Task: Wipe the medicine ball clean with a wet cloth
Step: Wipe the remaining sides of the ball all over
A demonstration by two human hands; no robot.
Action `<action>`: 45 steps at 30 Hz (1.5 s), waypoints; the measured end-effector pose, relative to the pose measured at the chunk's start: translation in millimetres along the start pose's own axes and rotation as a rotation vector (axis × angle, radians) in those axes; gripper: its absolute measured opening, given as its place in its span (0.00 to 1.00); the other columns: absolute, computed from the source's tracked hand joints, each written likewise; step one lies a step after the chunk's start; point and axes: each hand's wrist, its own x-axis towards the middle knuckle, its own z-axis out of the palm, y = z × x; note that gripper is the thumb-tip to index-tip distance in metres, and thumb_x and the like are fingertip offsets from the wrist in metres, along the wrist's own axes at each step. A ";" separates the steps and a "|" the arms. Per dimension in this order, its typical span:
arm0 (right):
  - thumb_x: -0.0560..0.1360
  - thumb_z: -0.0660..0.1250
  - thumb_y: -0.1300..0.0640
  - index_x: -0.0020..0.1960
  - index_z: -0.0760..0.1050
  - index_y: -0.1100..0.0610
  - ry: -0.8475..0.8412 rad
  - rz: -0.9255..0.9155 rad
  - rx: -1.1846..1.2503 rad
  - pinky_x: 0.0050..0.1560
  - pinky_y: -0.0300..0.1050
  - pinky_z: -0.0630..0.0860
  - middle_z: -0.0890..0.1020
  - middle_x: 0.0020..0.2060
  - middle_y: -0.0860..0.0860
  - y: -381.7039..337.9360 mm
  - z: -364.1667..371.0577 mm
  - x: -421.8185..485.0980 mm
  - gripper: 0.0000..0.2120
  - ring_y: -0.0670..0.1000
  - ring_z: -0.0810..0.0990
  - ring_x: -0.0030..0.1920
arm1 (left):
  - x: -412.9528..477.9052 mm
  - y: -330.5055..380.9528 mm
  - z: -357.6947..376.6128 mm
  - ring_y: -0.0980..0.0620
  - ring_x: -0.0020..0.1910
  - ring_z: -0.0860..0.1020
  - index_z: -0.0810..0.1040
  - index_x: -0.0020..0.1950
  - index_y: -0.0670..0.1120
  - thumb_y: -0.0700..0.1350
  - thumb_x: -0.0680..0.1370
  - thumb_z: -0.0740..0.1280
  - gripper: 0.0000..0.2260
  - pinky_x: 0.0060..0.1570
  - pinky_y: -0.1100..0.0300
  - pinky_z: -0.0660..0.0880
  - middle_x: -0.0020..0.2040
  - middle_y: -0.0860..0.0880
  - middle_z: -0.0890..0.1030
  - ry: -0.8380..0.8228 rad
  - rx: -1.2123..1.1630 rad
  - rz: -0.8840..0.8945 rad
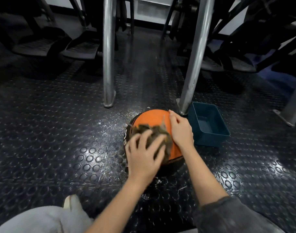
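A: Hands?
B: Left hand (143,155), lower centre, blurred. Fingers spread, pressing cloth (154,132) onto ball (152,118), mid-frame on floor (59,132). Right hand (180,130) has fingers together, laid on ball's right flank; likely stops it rolling.
A: Axis?
B: Sphere, none. "3" print faces frame left. Tub (209,125) just right, probably for rinsing.

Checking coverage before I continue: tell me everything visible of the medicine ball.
The medicine ball is orange with black bands and white markings at its left, rubbery-looking, sitting on the wet studded floor beside a blue tub. The left hand presses a brownish cloth onto its top; the right hand rests on its right side.
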 end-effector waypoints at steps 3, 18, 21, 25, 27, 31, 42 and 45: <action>0.79 0.52 0.40 0.64 0.72 0.36 -0.048 -0.014 -0.002 0.67 0.54 0.64 0.71 0.68 0.45 -2.3 -0.2 3.1 0.17 0.53 0.69 0.66 | -11.2 -5.5 5.5 0.46 0.58 0.67 0.71 0.60 0.60 0.54 0.77 0.58 0.12 0.56 0.50 0.63 0.61 0.53 0.71 0.047 0.063 0.116; 0.78 0.58 0.43 0.57 0.74 0.32 -0.015 -0.116 0.133 0.66 0.45 0.62 0.71 0.65 0.36 16.9 -3.6 -11.3 0.11 0.41 0.66 0.67 | 179.1 -28.1 36.6 0.45 0.59 0.75 0.78 0.59 0.40 0.46 0.81 0.59 0.14 0.51 0.61 0.67 0.61 0.43 0.78 -0.880 -0.161 -0.368; 0.78 0.58 0.42 0.56 0.75 0.32 0.003 -0.115 0.147 0.68 0.47 0.63 0.71 0.65 0.38 20.5 -0.9 -9.4 0.11 0.41 0.67 0.66 | 174.8 -59.2 39.1 0.46 0.58 0.75 0.76 0.65 0.43 0.50 0.82 0.56 0.17 0.54 0.59 0.68 0.59 0.43 0.76 -0.912 -0.238 -0.541; 0.78 0.57 0.42 0.57 0.76 0.33 0.005 -0.106 0.130 0.68 0.49 0.63 0.72 0.66 0.41 17.7 -1.7 -2.8 0.12 0.43 0.67 0.66 | 142.6 -83.4 25.3 0.50 0.41 0.77 0.79 0.55 0.42 0.52 0.82 0.57 0.17 0.36 0.60 0.71 0.42 0.49 0.81 -0.703 -0.413 -0.743; 0.78 0.57 0.43 0.57 0.76 0.34 0.004 -0.097 0.127 0.67 0.50 0.64 0.72 0.66 0.42 18.5 -2.1 -2.9 0.12 0.44 0.68 0.66 | 117.5 -87.2 18.1 0.51 0.34 0.78 0.80 0.47 0.43 0.52 0.82 0.58 0.16 0.33 0.63 0.74 0.33 0.50 0.81 -0.537 -0.571 -0.889; 0.79 0.56 0.43 0.59 0.76 0.36 -0.002 -0.084 0.124 0.66 0.50 0.65 0.71 0.67 0.43 18.1 -3.4 -5.8 0.13 0.45 0.68 0.67 | 71.4 -72.9 3.9 0.52 0.36 0.76 0.79 0.47 0.45 0.46 0.83 0.54 0.15 0.31 0.64 0.72 0.37 0.49 0.78 -0.228 -0.680 -0.917; 0.77 0.53 0.39 0.61 0.74 0.35 -0.012 -0.059 0.082 0.67 0.59 0.64 0.71 0.67 0.42 12.5 -1.2 -0.8 0.17 0.49 0.69 0.67 | -3.3 -17.1 -25.5 0.53 0.56 0.71 0.73 0.66 0.51 0.45 0.81 0.57 0.14 0.57 0.56 0.67 0.58 0.51 0.71 0.000 -0.520 -0.830; 0.75 0.55 0.36 0.61 0.74 0.36 -0.104 -0.071 0.101 0.68 0.57 0.64 0.72 0.67 0.44 14.6 -5.5 7.0 0.19 0.50 0.68 0.68 | -3.3 -7.3 -36.8 0.51 0.56 0.74 0.77 0.59 0.52 0.48 0.80 0.58 0.12 0.60 0.52 0.71 0.57 0.50 0.76 -0.039 -0.634 -0.787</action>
